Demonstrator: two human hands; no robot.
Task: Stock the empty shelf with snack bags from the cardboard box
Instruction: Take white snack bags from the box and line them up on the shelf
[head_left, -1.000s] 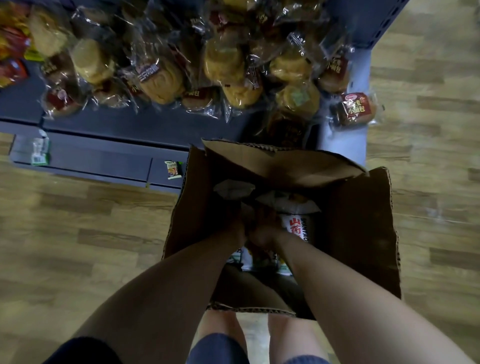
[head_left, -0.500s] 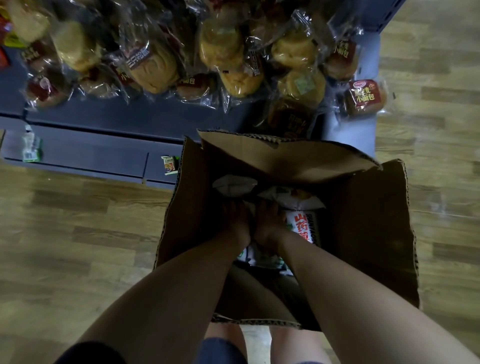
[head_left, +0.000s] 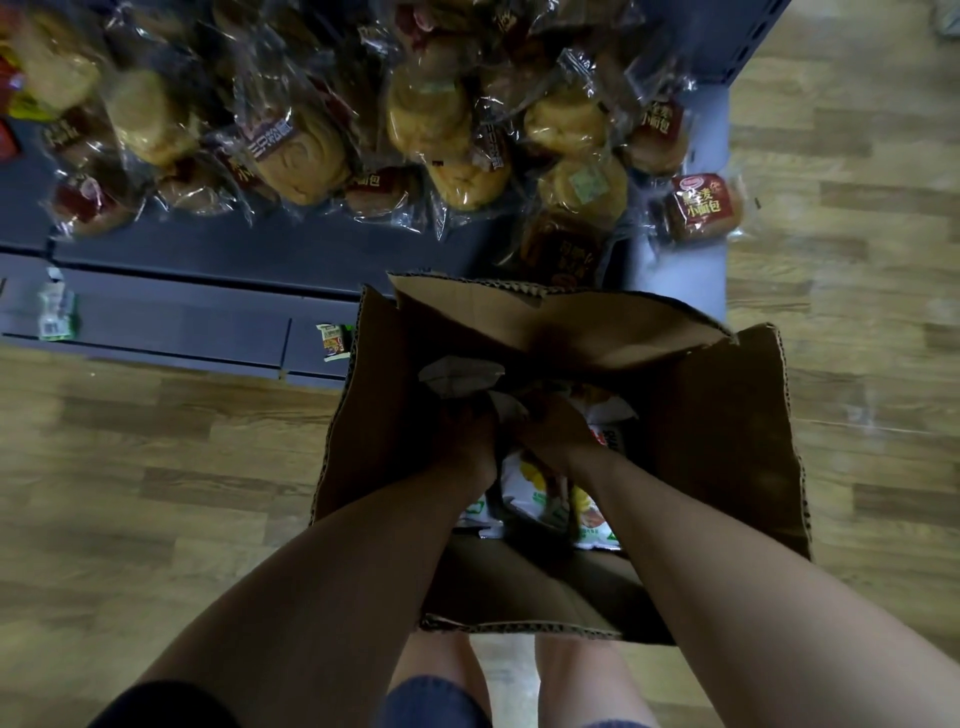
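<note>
I have both hands down inside the cardboard box (head_left: 727, 441), which stands open on the wood floor (head_left: 156, 467) just in front of the shelf (head_left: 234, 249). My left hand (head_left: 467, 441) and right hand (head_left: 556, 436) sit side by side on the snack bags (head_left: 524, 493) packed in the box, white packets with green and yellow print. The fingers of both hands curl down around the crinkled top of a bag (the light in there is dim, so I cannot tell exactly how tightly they pinch it). On the shelf beyond lie bread rolls (head_left: 306, 156) in clear wrappers, piled loosely.
</note>
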